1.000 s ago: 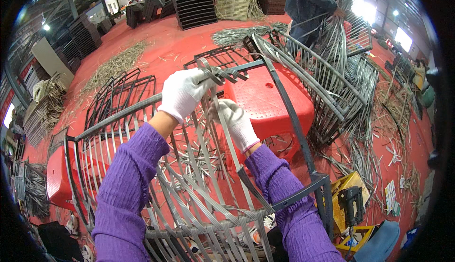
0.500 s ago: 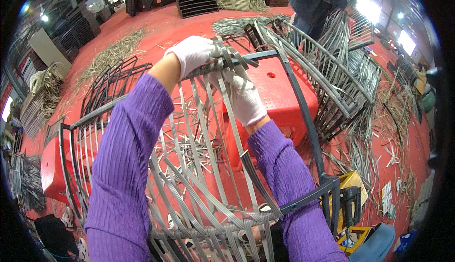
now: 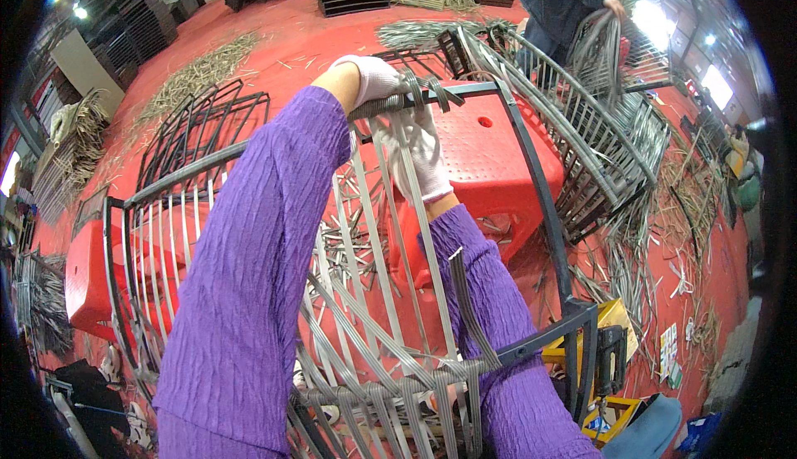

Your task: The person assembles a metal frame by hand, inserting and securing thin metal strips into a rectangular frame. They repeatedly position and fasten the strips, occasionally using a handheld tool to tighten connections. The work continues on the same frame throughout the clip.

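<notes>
A dark metal frame lies in front of me, with grey plastic strips running between its far and near rails. At the far rail, my left hand in a white glove is closed on a strip wound round the rail; its fingertips are partly hidden. Just below that rail my right hand, also gloved, reaches up among the hanging strips with its fingers bent against the strip. Loops of strip stick out over the rail beside the hands. A short loose end stands up by my right forearm.
Beneath the frame are red plastic stools. More woven frames lean at the right, where a person holds a bundle of strips. A nail gun hangs near the frame's right corner. Strip scraps litter the red floor.
My left hand has shifted right along the far rail, closer to the right hand. The right hand has drawn slightly in. The person's hand at the back has come into clearer view.
</notes>
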Available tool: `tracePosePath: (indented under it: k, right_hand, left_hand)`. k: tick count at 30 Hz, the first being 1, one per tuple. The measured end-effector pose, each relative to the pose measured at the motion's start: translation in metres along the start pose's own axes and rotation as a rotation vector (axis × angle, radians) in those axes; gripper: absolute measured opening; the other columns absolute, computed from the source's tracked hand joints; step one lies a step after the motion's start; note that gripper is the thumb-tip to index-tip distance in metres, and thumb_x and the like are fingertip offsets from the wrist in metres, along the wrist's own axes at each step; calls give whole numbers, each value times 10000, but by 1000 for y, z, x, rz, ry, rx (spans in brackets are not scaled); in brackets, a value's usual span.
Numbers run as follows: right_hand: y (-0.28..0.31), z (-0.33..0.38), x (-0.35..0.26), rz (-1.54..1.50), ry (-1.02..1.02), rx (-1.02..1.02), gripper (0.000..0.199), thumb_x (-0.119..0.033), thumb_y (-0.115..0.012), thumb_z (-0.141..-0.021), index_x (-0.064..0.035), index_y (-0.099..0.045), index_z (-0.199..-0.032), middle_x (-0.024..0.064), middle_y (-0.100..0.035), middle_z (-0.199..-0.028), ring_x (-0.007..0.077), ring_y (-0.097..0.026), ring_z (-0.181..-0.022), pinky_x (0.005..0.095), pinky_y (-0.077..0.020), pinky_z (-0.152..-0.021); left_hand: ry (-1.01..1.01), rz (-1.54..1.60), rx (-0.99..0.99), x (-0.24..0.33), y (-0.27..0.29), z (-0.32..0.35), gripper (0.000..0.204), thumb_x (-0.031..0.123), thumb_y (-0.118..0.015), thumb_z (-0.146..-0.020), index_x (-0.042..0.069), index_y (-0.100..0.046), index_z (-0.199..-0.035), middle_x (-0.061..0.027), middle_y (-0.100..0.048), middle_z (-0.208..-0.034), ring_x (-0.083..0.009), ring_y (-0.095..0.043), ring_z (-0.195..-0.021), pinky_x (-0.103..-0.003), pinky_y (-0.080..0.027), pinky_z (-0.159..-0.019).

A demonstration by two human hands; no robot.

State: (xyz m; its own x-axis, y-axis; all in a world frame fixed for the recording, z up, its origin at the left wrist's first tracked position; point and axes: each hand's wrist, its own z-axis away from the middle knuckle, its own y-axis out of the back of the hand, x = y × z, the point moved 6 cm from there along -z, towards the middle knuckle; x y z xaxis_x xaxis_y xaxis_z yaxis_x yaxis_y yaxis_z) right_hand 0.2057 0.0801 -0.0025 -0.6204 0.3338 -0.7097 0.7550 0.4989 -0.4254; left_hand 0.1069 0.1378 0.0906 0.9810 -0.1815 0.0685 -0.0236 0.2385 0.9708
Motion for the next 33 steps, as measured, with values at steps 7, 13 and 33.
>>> tracePosePath:
  k: [7, 13, 33]
  right_hand:
    - [6, 13, -56, 973, 413, -1, 170, -145, -573, -948, -23, -651, -1038, 198, -590, -1035, 346, -551, -982, 434, -455, -867]
    - [-5, 39, -90, 671, 98, 46, 178, -125, -512, -1007, -9, -643, -1040, 54, -587, -919, 155, -536, -882, 303, -453, -796]
    - [17, -3, -28, 782, -126, 6, 241, -160, -481, -986, 8, -597, -1115, 246, -658, -1014, 428, -623, -973, 460, -498, -861]
  left_hand:
    - [61, 208, 482, 13, 13, 78, 371, 359, -536, -925, 70, -708, -1079, -177, -698, -1016, -347, -672, -924, -413, -527, -822]
    - [-502, 164, 935, 44, -3, 131, 308, 228, -691, -840, 85, -695, -1113, -140, -676, -1074, -320, -651, -984, -409, -527, -845]
    - [-152, 606, 205, -3, -10, 13, 312, 322, -633, -956, 28, -722, -1011, -14, -664, -835, -72, -550, -683, -266, -488, -652]
